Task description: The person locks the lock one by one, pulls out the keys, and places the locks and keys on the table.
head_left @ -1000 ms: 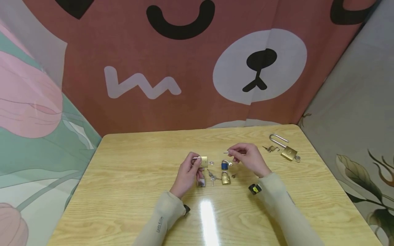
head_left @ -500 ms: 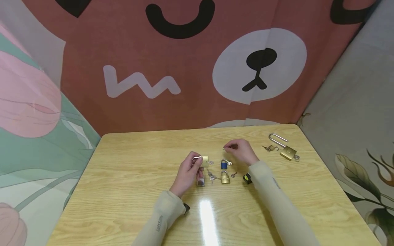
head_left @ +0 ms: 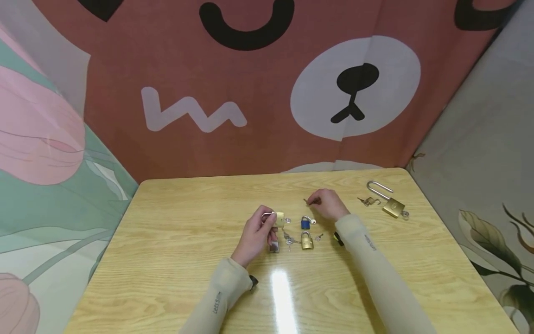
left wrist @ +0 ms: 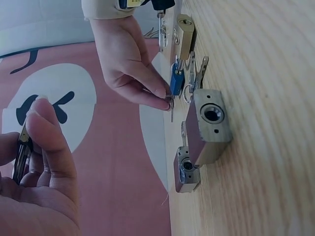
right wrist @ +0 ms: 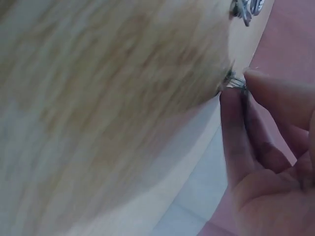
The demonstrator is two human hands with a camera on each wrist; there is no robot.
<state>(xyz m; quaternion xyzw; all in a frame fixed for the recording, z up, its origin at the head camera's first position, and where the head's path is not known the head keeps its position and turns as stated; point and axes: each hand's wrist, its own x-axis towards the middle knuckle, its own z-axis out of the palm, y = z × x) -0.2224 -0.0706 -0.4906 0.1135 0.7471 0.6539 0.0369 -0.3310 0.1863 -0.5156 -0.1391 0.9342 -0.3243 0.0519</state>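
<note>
In the head view my left hand [head_left: 255,233] grips a brass padlock [head_left: 280,220] near its shackle, above the table; a small key [head_left: 287,220] juts from its base. My right hand [head_left: 329,205] pinches a small key [head_left: 305,201] between thumb and fingertips, low over the wood behind the blue padlock [head_left: 306,223]. The right wrist view shows this key [right wrist: 237,82] at the fingertips, blurred. Below my left hand lies a silvery padlock [head_left: 273,247], partly covered. A second brass padlock [head_left: 307,242] lies to its right, with a bunch of keys [head_left: 289,240] between them.
At the far right of the table [head_left: 167,260] lie a large brass padlock [head_left: 393,207] with its long shackle raised and a tiny padlock [head_left: 369,201] with keys. One loose key [head_left: 319,237] rests beside the brass padlock. Printed cloth [head_left: 187,153] hangs behind the table.
My right hand moves leftward and away with the key, then lowers it close to the tabletop. My left hand stays almost still, holding the brass padlock.
</note>
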